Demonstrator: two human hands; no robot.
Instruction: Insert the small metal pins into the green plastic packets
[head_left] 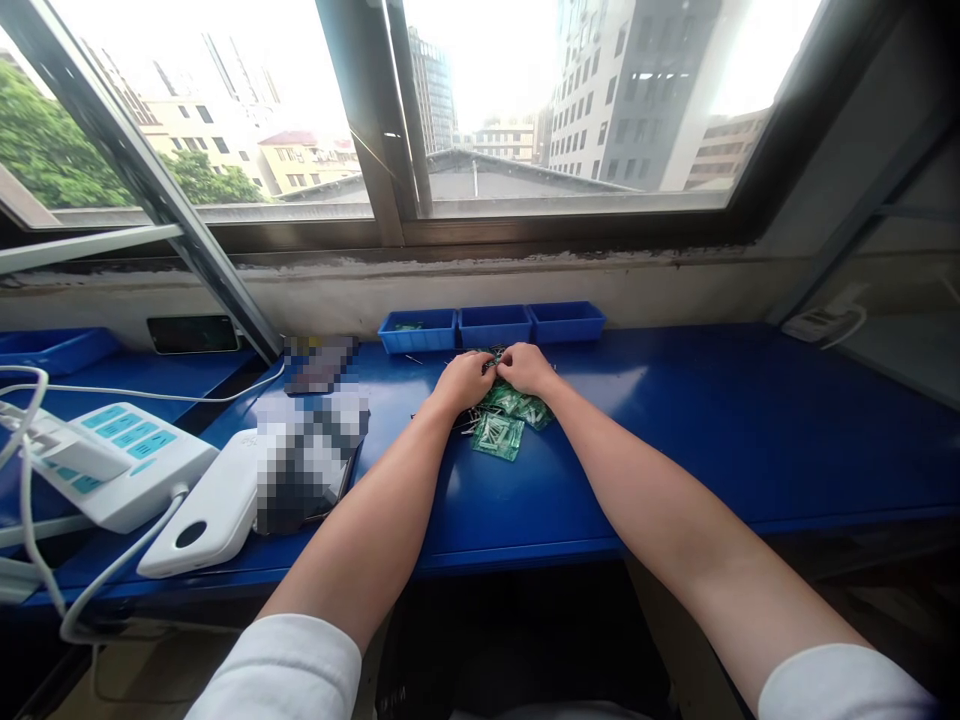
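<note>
My left hand (466,380) and my right hand (528,369) meet over a small pile on the blue table (660,420). Both have curled fingers with the tips close together; what lies between them is too small to make out. Several small clear packets with green print (498,438) lie just below the hands, with pale, thin pieces showing inside. Loose dark and silvery slender pieces, like screws or pins (466,420), are partly hidden under my left hand and wrist. A few more thin pieces (413,359) lie farther left, near the bins.
Behind my hands stand three blue bins in a row: a left bin (420,343) with some green packets inside, a middle bin (495,331) and a right bin (568,325). At the left are a white power bank (214,500), a power strip (142,480), cables and a phone (192,334).
</note>
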